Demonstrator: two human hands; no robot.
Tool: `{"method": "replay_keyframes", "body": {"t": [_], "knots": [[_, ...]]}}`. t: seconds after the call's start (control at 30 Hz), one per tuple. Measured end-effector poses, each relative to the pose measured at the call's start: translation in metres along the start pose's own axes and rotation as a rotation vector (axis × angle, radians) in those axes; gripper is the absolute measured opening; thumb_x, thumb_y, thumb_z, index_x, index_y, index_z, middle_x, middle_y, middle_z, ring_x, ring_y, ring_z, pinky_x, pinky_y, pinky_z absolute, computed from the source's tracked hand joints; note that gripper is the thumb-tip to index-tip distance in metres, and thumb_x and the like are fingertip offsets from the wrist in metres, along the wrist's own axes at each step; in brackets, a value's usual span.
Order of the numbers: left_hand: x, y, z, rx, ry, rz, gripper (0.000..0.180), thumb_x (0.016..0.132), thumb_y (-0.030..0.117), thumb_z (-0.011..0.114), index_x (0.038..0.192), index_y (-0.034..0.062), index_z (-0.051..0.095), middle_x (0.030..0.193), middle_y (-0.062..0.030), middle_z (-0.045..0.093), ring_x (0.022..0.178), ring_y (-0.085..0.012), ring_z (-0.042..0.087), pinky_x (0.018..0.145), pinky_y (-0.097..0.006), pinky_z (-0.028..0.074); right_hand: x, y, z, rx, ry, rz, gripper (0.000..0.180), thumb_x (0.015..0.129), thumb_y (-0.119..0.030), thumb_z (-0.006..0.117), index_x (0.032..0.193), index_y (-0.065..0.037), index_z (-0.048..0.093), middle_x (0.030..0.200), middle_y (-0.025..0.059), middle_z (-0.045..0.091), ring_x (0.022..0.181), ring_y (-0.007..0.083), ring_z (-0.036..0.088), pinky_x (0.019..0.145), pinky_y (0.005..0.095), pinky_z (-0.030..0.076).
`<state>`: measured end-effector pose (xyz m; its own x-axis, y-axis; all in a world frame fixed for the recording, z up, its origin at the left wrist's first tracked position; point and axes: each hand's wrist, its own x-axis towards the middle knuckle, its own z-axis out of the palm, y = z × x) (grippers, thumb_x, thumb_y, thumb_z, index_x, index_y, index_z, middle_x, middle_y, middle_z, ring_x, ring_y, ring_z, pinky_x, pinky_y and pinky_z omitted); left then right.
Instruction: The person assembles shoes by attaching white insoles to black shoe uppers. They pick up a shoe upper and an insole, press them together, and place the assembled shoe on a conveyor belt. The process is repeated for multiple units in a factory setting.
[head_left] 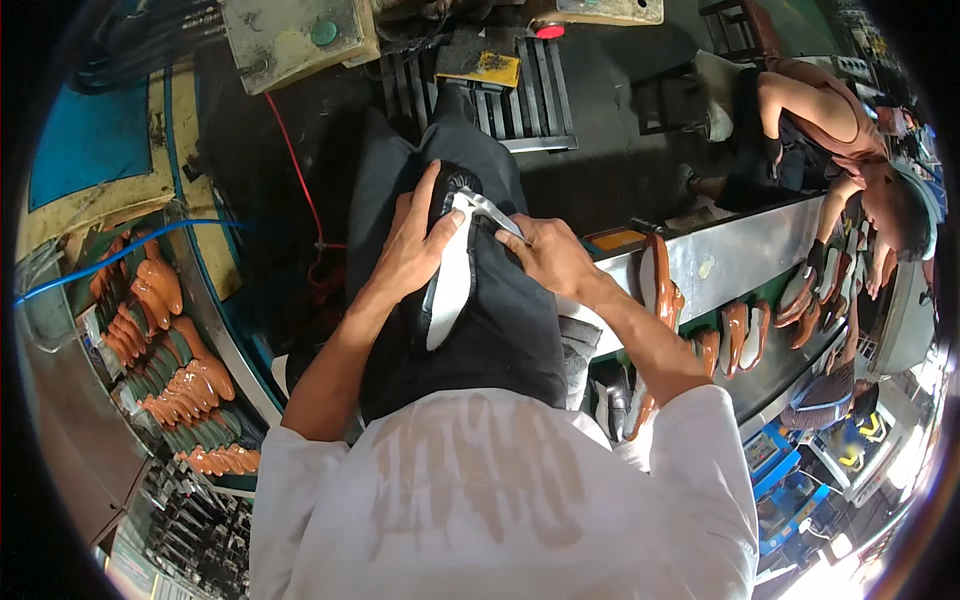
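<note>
A black shoe upper [450, 282] with a white bottom facing up lies over my lap, its toe pointing away from me. My left hand [414, 242] is closed around its side, thumb pressed on the white bottom and fingers along the far left edge. In my right hand [548, 252] is a slim silvery metal hand tool [489, 212], gripped in closed fingers. The tool's far end touches the shoe's right edge near the toe. Its exact kind is too small to make out.
Orange-brown and green shoe lasts [190, 385] crowd a rack on my left. A metal bench [740, 250] with brown shoe forms [733, 335] runs along my right, where another person [830, 120] reaches in. Ahead stands a control box [300, 45]; a red hose [298, 165] hangs to the left.
</note>
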<state>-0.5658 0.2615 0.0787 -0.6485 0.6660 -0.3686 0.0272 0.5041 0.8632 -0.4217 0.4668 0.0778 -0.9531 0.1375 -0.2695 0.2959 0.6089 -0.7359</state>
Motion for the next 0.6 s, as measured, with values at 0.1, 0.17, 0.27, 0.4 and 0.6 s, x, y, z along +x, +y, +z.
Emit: {"method": "replay_keyframes", "body": {"t": [0.1,0.17,0.27,0.4,0.6], "knots": [[0.015,-0.001,-0.004,-0.097,-0.049,-0.178,0.074,0.107,0.045,0.055,0.17,0.0153,0.03,0.152,-0.0365,0.046,0.145,-0.0478,0.045,0.122,-0.049,0.036,0.008,-0.004,-0.014,-0.185,-0.075,0.034,0.036,0.108,-0.033,0.064,0.095,0.001,0.064,0.081,0.0265,0.07,0.078,0.0492,0.07,0.07,0.0562,0.054],[0.034,-0.004,0.001,-0.195,-0.001,-0.235,0.069,0.107,0.051,0.051,0.165,0.017,0.039,0.144,-0.0392,0.05,0.139,-0.0514,0.051,0.118,-0.05,0.04,0.012,-0.004,-0.02,-0.256,-0.087,0.005,0.035,0.107,-0.033,0.064,0.096,0.0,0.064,0.08,0.0259,0.07,0.078,0.0482,0.07,0.069,0.0558,0.055],[0.027,-0.003,0.013,0.011,0.11,-0.175,0.063,0.107,0.05,0.052,0.159,0.0161,0.046,0.139,-0.0389,0.054,0.131,-0.0512,0.057,0.114,-0.05,0.044,0.013,0.001,-0.034,-0.273,0.014,-0.113,0.032,0.106,-0.031,0.066,0.097,-0.001,0.064,0.077,0.0242,0.069,0.076,0.046,0.071,0.066,0.0528,0.056],[0.016,-0.001,0.007,-0.033,-0.02,-0.136,0.073,0.105,0.04,0.063,0.163,0.0078,0.033,0.148,-0.0372,0.048,0.136,-0.047,0.053,0.116,-0.049,0.041,0.012,-0.038,-0.047,-0.091,0.205,-0.201,0.03,0.104,-0.028,0.07,0.096,0.0,0.063,0.075,0.0218,0.069,0.072,0.0431,0.072,0.062,0.05,0.057],[0.014,-0.02,-0.004,0.037,-0.174,-0.011,0.112,0.089,0.035,0.086,0.168,0.0021,0.015,0.158,-0.038,0.037,0.15,-0.0489,0.041,0.124,-0.048,0.037,0.031,-0.033,-0.037,-0.334,-0.121,-0.162,0.031,0.104,-0.027,0.07,0.096,0.0,0.057,0.07,0.0226,0.065,0.069,0.0453,0.07,0.062,0.0535,0.057]]}}
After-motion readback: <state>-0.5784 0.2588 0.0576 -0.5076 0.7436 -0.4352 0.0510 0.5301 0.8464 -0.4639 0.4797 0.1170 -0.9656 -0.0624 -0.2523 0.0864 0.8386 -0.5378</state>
